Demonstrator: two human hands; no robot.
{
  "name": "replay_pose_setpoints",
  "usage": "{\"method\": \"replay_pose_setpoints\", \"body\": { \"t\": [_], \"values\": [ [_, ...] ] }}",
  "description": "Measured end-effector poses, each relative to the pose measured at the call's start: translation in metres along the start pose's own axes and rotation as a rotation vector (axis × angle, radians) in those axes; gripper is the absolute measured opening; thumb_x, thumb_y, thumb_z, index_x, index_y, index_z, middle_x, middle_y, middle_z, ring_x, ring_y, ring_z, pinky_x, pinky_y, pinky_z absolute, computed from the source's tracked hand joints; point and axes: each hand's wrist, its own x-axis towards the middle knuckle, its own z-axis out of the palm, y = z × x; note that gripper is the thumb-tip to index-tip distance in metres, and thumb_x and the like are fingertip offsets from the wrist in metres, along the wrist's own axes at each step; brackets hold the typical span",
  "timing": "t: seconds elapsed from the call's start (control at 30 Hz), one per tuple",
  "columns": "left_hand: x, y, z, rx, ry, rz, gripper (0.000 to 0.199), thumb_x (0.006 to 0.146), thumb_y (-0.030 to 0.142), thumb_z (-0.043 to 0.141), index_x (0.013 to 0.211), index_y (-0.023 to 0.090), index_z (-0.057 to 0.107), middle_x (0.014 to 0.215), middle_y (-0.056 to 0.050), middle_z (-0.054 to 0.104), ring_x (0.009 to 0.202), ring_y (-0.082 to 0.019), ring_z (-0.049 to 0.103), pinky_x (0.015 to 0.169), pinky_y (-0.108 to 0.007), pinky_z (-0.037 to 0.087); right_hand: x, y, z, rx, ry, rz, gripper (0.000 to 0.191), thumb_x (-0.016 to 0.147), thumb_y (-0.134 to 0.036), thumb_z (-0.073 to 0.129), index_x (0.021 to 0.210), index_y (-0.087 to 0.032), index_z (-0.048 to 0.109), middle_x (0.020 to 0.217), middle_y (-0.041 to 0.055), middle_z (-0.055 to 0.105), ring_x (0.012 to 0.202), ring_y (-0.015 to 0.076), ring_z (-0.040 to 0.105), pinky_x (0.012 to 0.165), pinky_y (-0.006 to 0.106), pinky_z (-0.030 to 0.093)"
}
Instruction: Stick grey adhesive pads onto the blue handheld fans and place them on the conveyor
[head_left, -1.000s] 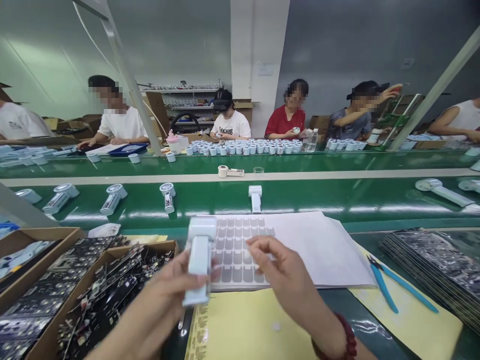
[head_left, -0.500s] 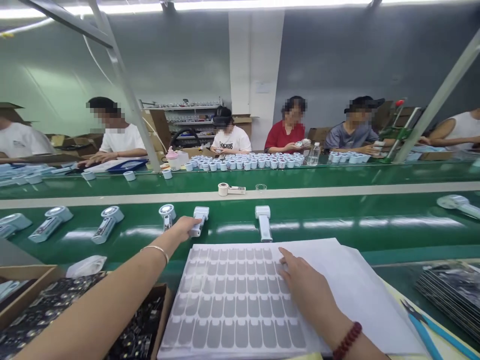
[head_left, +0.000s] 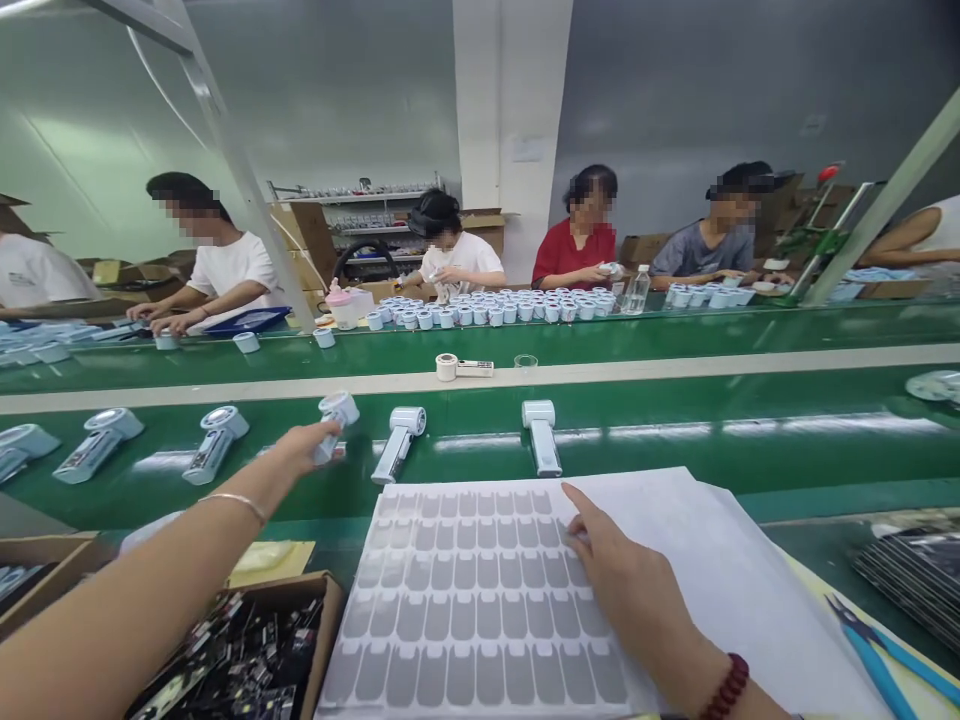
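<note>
My left hand (head_left: 309, 446) is closed around a light-blue handheld fan (head_left: 339, 408), its round head showing past the fingers. Just right of it another handheld fan (head_left: 402, 436) lies on the green belt, handle toward me. A third handheld fan (head_left: 541, 436) rests farther right, behind the sticker sheet. My right hand (head_left: 626, 565) lies at the right side of the sheet of grey stickers (head_left: 480, 620), index finger stretched forward and thumb apart from it. Its other fingers are partly hidden underneath.
More fans (head_left: 216, 440) lie along the belt at left. A cardboard box (head_left: 330, 620) of circuit boards stands left of the sheet. Blue-handled pliers (head_left: 870, 650) and a stack of dark panels (head_left: 919, 580) are at right. Co-workers sit across the belt behind rows of small cups (head_left: 495, 312).
My left hand has let go of one fan, leaving it on the belt, and moved left to grip the neighbouring fan, which is now tilted. My right hand has barely moved.
</note>
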Motion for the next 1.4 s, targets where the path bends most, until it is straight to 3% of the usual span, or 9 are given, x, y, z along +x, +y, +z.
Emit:
{"method": "replay_pose_setpoints", "body": {
  "t": [0.1,0.17,0.27,0.33,0.4,0.5,0.6,0.77,1.4],
  "values": [
    [-0.043,0.023,-0.008,-0.1,-0.097,0.014,0.013,0.095,0.019,0.053,0.093,0.011,0.063,0.081,0.0,0.064,0.059,-0.007,0.057,0.051,-0.019,0.048,0.003,0.0,-0.007,0.099,-0.011,0.001,0.047,0.094,-0.02,0.031,0.138,-0.021,0.047,0.095,0.0065,0.072,0.062,0.0226,0.067,0.053,0.033,0.046],
    [-0.081,0.038,-0.018,-0.165,-0.153,0.061,0.021,0.095,0.016,0.048,0.081,0.015,0.064,0.058,0.003,0.055,0.041,-0.004,0.043,0.037,-0.012,0.034,0.005,-0.001,-0.017,0.177,-0.028,0.006,0.044,0.093,-0.02,0.034,0.135,-0.021,0.046,0.097,0.0049,0.071,0.072,0.023,0.071,0.061,0.036,0.053],
    [-0.143,0.041,-0.032,-0.227,-0.23,0.105,0.032,0.097,0.03,0.043,0.104,0.012,0.069,0.058,-0.001,0.06,0.039,-0.009,0.049,0.037,-0.019,0.041,0.004,-0.011,-0.035,0.315,-0.011,0.011,0.04,0.095,-0.026,0.037,0.135,-0.023,0.04,0.099,0.0035,0.07,0.095,0.0228,0.072,0.079,0.039,0.058],
    [-0.182,0.023,-0.035,-0.292,-0.201,0.039,0.032,0.095,0.026,0.047,0.11,0.008,0.068,0.072,-0.01,0.07,0.048,-0.019,0.064,0.046,-0.034,0.056,-0.006,-0.028,-0.047,0.51,0.004,0.015,0.042,0.095,-0.035,0.045,0.135,-0.025,0.039,0.098,0.0032,0.069,0.108,0.0233,0.068,0.09,0.041,0.056],
    [-0.215,-0.006,-0.03,-0.371,-0.18,-0.142,0.025,0.089,0.021,0.058,0.106,0.007,0.07,0.084,-0.019,0.074,0.063,-0.031,0.073,0.057,-0.046,0.061,-0.024,-0.053,-0.057,0.811,-0.042,0.042,0.048,0.089,-0.04,0.059,0.132,-0.027,0.042,0.094,0.0017,0.069,0.117,0.0253,0.063,0.097,0.044,0.053],
    [-0.245,-0.05,-0.012,-0.639,-0.155,-0.335,0.019,0.086,0.014,0.062,0.103,0.007,0.07,0.077,-0.016,0.072,0.059,-0.023,0.072,0.057,-0.034,0.062,-0.059,-0.095,-0.064,1.155,-0.218,0.126,0.056,0.079,-0.031,0.072,0.128,-0.028,0.046,0.08,-0.0019,0.069,0.122,0.0275,0.061,0.099,0.046,0.05],
    [-0.256,-0.072,0.006,-0.954,-0.173,-0.531,0.016,0.093,0.015,0.053,0.097,0.007,0.066,0.062,-0.006,0.061,0.043,-0.01,0.06,0.043,-0.018,0.054,-0.087,-0.126,-0.061,1.314,-0.335,0.163,0.062,0.07,-0.022,0.077,0.125,-0.025,0.049,0.072,-0.002,0.072,0.123,0.0298,0.06,0.101,0.049,0.048],
    [-0.264,-0.075,0.017,-1.125,-0.142,-0.66,0.014,0.095,0.019,0.05,0.087,0.01,0.057,0.065,-0.003,0.058,0.042,-0.008,0.058,0.04,-0.014,0.051,-0.104,-0.15,-0.046,1.325,-0.333,0.213,0.056,0.063,-0.018,0.075,0.115,-0.022,0.054,0.072,0.0003,0.074,0.124,0.0308,0.06,0.106,0.05,0.045],
    [-0.271,-0.085,0.017,-1.187,-0.234,-0.574,0.021,0.098,0.019,0.044,0.082,0.013,0.056,0.065,0.0,0.052,0.048,-0.007,0.055,0.047,-0.016,0.053,-0.107,-0.166,-0.042,1.258,-0.277,0.217,0.048,0.065,-0.018,0.072,0.109,-0.022,0.054,0.071,-0.0025,0.075,0.102,0.0259,0.071,0.095,0.04,0.055]
  ]
}}
